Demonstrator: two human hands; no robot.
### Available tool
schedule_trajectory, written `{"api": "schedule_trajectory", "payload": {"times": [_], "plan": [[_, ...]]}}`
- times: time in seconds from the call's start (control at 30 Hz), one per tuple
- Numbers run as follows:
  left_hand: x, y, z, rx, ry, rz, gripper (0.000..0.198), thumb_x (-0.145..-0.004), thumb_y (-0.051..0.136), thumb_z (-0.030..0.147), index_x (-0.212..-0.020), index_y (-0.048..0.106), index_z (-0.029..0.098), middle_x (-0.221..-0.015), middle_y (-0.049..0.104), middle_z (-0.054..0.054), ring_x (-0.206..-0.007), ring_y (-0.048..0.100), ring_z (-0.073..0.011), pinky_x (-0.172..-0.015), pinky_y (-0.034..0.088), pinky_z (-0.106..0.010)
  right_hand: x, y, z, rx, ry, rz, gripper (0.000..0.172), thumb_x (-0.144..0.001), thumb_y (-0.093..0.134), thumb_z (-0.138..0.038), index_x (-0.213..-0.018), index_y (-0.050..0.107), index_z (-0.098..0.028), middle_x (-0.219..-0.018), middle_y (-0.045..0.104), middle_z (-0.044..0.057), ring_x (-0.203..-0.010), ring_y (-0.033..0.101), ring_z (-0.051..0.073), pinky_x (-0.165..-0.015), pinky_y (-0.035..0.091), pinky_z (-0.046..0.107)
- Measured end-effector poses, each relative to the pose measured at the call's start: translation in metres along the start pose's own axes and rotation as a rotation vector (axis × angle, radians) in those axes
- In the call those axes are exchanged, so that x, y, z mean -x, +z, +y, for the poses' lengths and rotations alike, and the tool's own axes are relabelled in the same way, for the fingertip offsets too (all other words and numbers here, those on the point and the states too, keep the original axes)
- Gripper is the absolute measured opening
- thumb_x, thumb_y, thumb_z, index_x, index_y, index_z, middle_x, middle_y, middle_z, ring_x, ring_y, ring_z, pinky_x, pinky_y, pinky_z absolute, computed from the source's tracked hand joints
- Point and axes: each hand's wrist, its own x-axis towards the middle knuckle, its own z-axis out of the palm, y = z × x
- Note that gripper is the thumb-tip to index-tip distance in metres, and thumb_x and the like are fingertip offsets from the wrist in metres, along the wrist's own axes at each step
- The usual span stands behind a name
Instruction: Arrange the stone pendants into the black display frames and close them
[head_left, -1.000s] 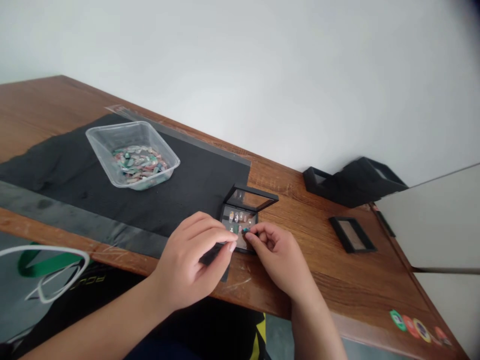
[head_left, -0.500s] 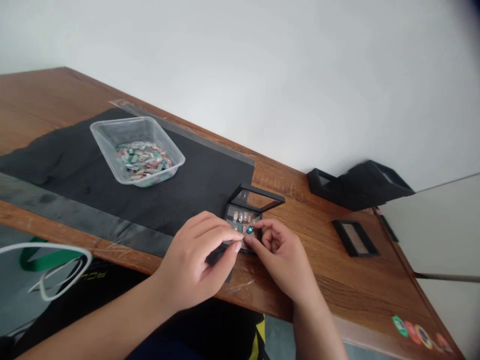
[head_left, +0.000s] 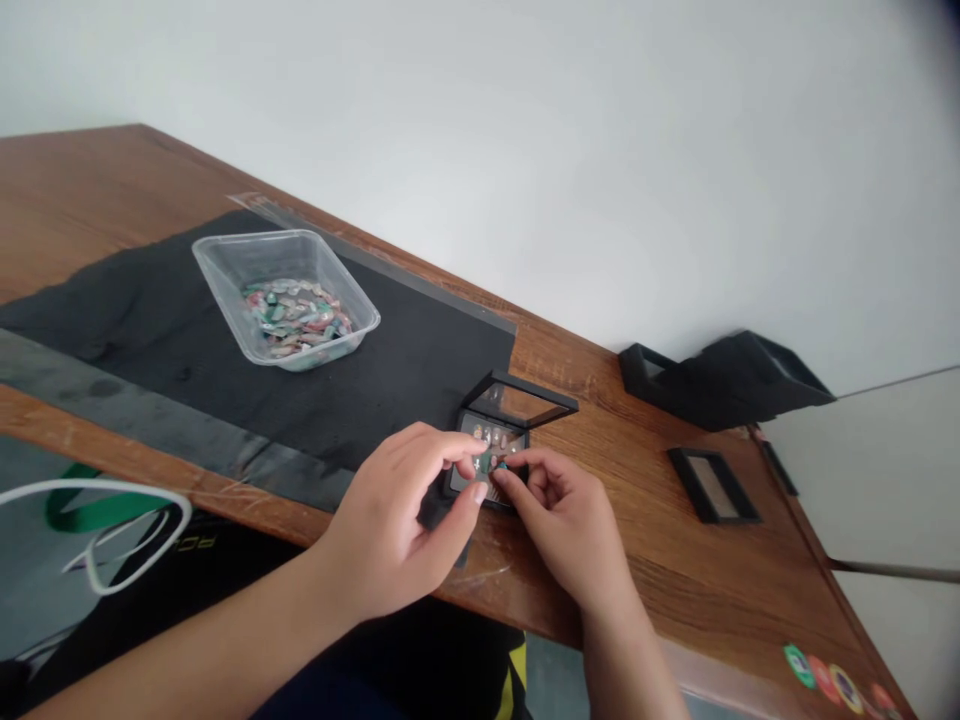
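Note:
A small black display box (head_left: 517,440) with an open clear lid (head_left: 525,400) sits at the right edge of a black mat (head_left: 225,360). Several small coloured press-on nails lie in rows inside it. My left hand (head_left: 397,520) grips the box's near edge, thumb and forefinger pinched over its contents. My right hand (head_left: 562,515) pinches a small green nail (head_left: 499,466) just above the box, touching the left fingertips.
A clear plastic tub (head_left: 289,295) of mixed coloured nails stands on the mat at the back left. A stack of black boxes (head_left: 720,375) and one flat closed box (head_left: 712,485) lie to the right on the wooden table (head_left: 675,570). Stickers (head_left: 825,675) mark the near right corner.
My fingertips have closed together over the box and the green nail has sunk lower toward the rows. The camera view has drifted slightly.

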Motion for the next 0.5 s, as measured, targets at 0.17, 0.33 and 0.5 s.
{"api": "schedule_trajectory", "payload": {"times": [0.17,0.33,0.5], "plan": [[0.0003,-0.0018,-0.0005,0.018,0.013,-0.015,0.028,-0.092,0.057,0.006,-0.117,0.057,0.018,-0.094,0.066,-0.003,-0.087,0.06,-0.0168,-0.085,0.048,-0.034,-0.0003,0.0005,-0.0011,0.024,-0.009,0.001,0.028,-0.09,0.066,-0.044,-0.102,0.076,-0.021,-0.055,0.04,-0.007,-0.051,0.04,0.011,-0.052,0.031,0.025],[0.0009,-0.0017,-0.0013,0.029,0.002,-0.015,0.028,-0.092,0.056,0.006,-0.117,0.057,0.018,-0.094,0.066,-0.003,-0.089,0.06,-0.0168,-0.086,0.048,-0.034,-0.0009,0.0005,0.0037,-0.009,-0.01,0.026,0.03,-0.088,0.069,-0.045,-0.105,0.073,-0.02,-0.059,0.038,-0.008,-0.053,0.038,0.011,-0.053,0.031,0.025],[-0.0001,-0.0011,-0.0007,0.037,-0.023,-0.016,0.026,-0.092,0.057,0.007,-0.115,0.058,0.019,-0.095,0.066,-0.003,-0.089,0.06,-0.017,-0.086,0.048,-0.035,0.0004,-0.0006,0.008,0.014,-0.017,0.115,0.032,-0.082,0.075,-0.049,-0.096,0.069,-0.02,-0.062,0.039,-0.007,-0.057,0.042,0.012,-0.057,0.035,0.025]]}}
